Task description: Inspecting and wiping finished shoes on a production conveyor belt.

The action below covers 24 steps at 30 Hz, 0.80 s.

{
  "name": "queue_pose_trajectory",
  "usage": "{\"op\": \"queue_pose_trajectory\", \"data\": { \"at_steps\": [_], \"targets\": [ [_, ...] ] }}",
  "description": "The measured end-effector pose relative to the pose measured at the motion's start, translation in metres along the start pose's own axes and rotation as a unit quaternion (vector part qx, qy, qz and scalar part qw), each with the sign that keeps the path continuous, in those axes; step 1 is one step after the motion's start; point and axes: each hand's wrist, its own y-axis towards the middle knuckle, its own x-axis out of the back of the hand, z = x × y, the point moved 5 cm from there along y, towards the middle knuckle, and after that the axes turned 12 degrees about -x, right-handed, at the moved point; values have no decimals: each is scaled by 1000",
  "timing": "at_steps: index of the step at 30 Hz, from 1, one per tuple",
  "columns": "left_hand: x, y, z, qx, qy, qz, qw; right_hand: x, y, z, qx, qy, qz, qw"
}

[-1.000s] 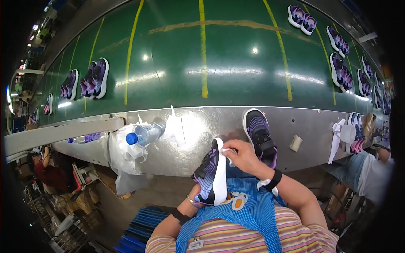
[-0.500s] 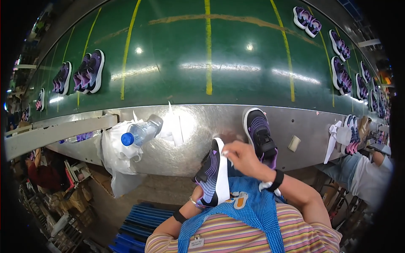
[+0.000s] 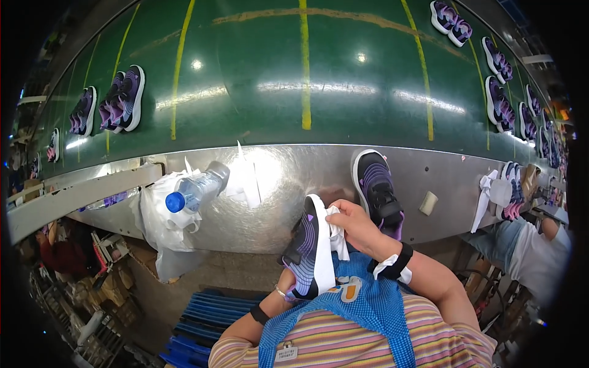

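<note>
My left hand (image 3: pixel 286 283) holds up a black and purple sneaker (image 3: pixel 302 245), tilted with its white sole facing right; its fingers are hidden in or behind the shoe. Close by on the right, my right hand (image 3: pixel 362 232) pinches a crumpled white cloth (image 3: pixel 336 230) against the sole's edge near the toe. A matching sneaker (image 3: pixel 377 187) lies on the metal ledge just beyond my right hand, sole edge to the left. A piece of white material (image 3: pixel 392 267) is tucked under the black band on my right wrist.
A green conveyor (image 3: pixel 245 104) with pairs of sneakers runs beyond the metal ledge (image 3: pixel 276 227). On the ledge's left are a blue-capped bottle (image 3: pixel 199 189), white plastic bags (image 3: pixel 165 224) and white strips (image 3: pixel 245 181). A cream block (image 3: pixel 428 203) lies right. Another person (image 3: pixel 527 248) sits farther right.
My right hand has turned and come to the sole, and the white cloth now hangs plainly from its fingers. The held sneaker has barely moved.
</note>
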Motion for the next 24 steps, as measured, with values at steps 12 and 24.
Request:
{"op": "queue_pose_trajectory", "data": {
  "at_steps": [12,24],
  "targets": [
    [-27,-5,-7,-40,156,11,987,-3,-2,-9,-31,52,-3,998],
    [-9,4,-2,-47,217,56,973,-9,-5,-5,-42,87,-17,995]
  ]
}}
